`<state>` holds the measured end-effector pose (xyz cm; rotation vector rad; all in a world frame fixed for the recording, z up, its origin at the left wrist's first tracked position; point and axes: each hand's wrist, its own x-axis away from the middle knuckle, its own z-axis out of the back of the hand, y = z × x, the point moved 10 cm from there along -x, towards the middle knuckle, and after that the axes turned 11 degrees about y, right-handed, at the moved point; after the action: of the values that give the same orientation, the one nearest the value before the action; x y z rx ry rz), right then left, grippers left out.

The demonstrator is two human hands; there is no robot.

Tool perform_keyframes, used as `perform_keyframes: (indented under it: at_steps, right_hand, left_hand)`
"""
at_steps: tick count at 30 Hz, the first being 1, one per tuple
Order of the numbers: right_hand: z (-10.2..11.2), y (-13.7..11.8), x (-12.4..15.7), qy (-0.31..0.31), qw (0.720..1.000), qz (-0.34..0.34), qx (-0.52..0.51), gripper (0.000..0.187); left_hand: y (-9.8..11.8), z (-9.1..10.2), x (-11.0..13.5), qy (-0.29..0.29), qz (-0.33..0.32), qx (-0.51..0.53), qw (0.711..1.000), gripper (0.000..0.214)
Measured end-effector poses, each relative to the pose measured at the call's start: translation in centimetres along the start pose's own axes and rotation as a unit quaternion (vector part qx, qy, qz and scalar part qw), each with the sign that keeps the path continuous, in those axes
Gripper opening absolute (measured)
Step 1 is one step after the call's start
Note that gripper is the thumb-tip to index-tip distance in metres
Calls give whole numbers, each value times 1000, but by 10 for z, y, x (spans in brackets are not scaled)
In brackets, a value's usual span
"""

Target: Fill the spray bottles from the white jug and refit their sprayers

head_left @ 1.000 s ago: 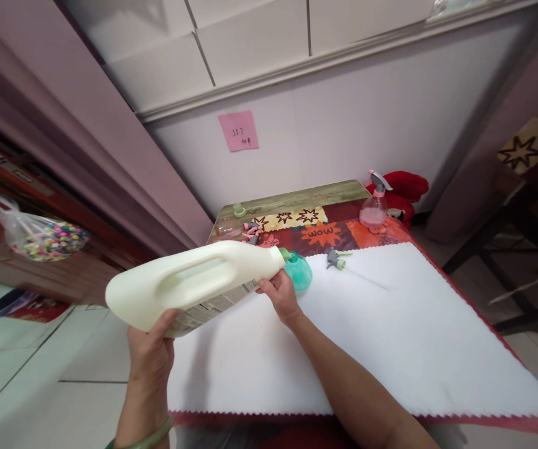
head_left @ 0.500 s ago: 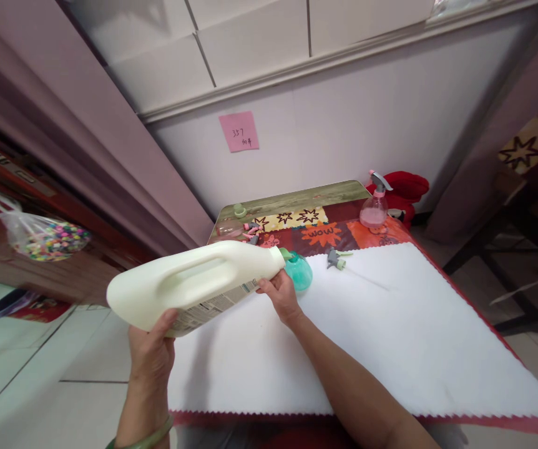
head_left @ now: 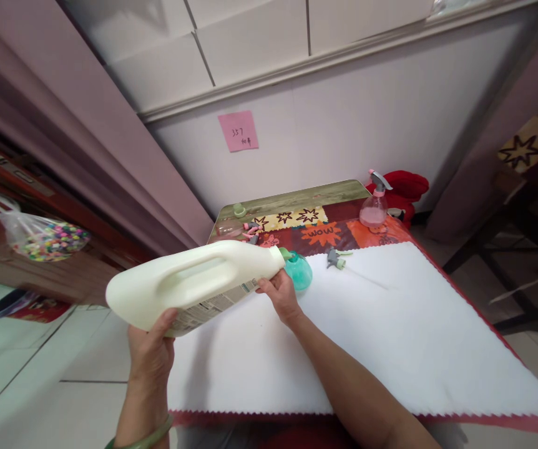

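Note:
A large cream-coloured jug (head_left: 198, 274) with a built-in handle and a printed label lies tilted almost level in both hands. My left hand (head_left: 154, 340) grips its base end from below, thumb on the label side. My right hand (head_left: 279, 294) is closed around the neck end. The jug's mouth meets the green neck of a round bottle holding teal liquid (head_left: 299, 273), which stands on the white cloth. Whether liquid is flowing is hidden. To the right of that bottle lies a loose grey-green spray head (head_left: 336, 259) with a thin clear tube.
A spray bottle with pink liquid (head_left: 372, 215) stands at the table's back right. Another clear bottle with a pink spray head (head_left: 231, 229) lies at the back left, near a small green cap (head_left: 239, 210). A bag of colourful beads (head_left: 48, 240) hangs at the left.

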<state>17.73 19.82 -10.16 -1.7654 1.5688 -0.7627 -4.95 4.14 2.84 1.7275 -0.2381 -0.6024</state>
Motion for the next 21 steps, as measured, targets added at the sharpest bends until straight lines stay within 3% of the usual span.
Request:
perform_keyframes:
  at_steps: [21]
  right_hand:
    - [0, 2, -1, -5, 1000, 3, 2, 59]
  left_hand:
    - [0, 0, 0, 3, 0, -3, 1000, 57]
